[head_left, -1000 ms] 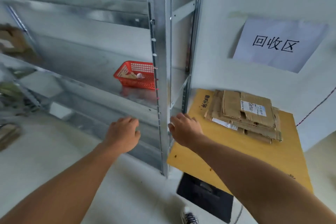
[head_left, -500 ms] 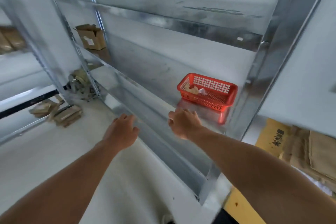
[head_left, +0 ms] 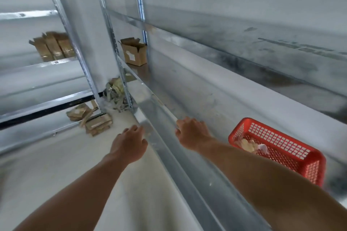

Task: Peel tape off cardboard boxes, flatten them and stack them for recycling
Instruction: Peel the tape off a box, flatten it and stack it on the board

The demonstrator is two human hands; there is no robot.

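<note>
An open cardboard box (head_left: 134,51) with a white label stands on the metal shelf (head_left: 189,99) at its far end. More open boxes (head_left: 53,45) stand on a second rack to the left. Flattened cardboard pieces (head_left: 90,119) lie on the floor by the rack post. My left hand (head_left: 129,142) hovers in front of the shelf's front rail, empty, fingers loosely curled. My right hand (head_left: 191,132) reaches over the shelf, also empty, fingers loosely bent.
A red plastic basket (head_left: 277,148) holding crumpled scraps sits on the shelf at the right. Crumpled tape and paper (head_left: 115,93) are piled on the floor at the rack's corner. Upright steel posts (head_left: 110,30) divide the racks. Pale floor (head_left: 56,165) lies at the left.
My view has swung left, away from the yellow table with the flattened stack. The red basket has slid to the right and the far boxes have come into view. Both hands stay empty.
</note>
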